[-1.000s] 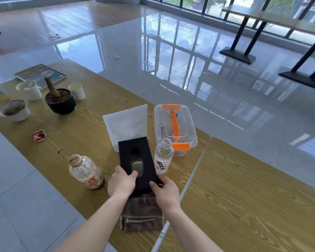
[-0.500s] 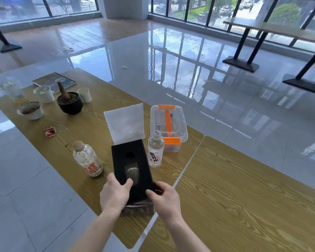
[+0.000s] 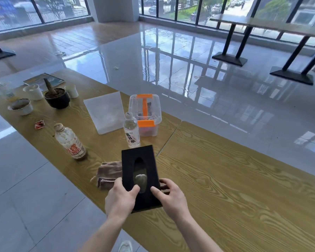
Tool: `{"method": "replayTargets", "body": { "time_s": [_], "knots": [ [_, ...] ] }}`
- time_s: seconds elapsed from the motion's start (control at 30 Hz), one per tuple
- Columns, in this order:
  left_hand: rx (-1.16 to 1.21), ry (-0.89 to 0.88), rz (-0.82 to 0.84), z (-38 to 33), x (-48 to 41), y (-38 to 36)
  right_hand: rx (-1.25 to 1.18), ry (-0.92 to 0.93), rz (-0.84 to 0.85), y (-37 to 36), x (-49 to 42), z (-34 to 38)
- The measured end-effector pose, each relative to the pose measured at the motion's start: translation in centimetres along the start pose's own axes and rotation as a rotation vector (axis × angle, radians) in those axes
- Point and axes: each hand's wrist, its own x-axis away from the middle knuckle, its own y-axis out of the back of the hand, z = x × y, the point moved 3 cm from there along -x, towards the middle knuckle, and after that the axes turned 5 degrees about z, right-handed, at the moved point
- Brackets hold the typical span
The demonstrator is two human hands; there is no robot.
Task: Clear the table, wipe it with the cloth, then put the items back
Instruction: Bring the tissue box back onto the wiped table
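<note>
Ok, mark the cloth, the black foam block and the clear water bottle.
cloth [image 3: 109,170], head view, folded top.
black foam block [image 3: 128,158], head view, upper left face.
clear water bottle [image 3: 132,138], head view, label.

— What does the black block [image 3: 140,160] cover, just past the left grip [image 3: 121,197]?
— The right part of the brown cloth [image 3: 109,172]; what may be a scrap of it shows beside the right grip [image 3: 171,197].
— And in its oval hole?
— Something grey, too unclear to name.
— Farther from the grips?
— The clear box [image 3: 147,113] has blurred contents, and the desk [image 3: 244,179] runs off the right edge.
</note>
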Motion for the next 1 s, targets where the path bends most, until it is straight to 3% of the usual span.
{"method": "replayTargets", "body": {
  "time_s": [0.23, 0.6, 0.83, 1.0],
  "knots": [
    [-0.011, -0.132, 0.152, -5.7, 4.5, -6.1, -0.327, -0.091, -0.088, 7.8, 4.5, -4.4],
    [-0.114, -0.406, 0.565, -15.0, 11.2, -17.8, -0.546, -0.234, -0.545, 17.6, 13.9, -10.9],
    [-0.135, -0.405, 0.832, -17.6, 19.3, -25.2, -0.525, -0.389, -0.751, 23.8, 21.0, -15.2],
    [-0.129, -0.319, 0.894, -19.9, 24.6, -30.4, -0.544, -0.402, -0.791, 29.7, 24.2, -17.9]
  ]
}}
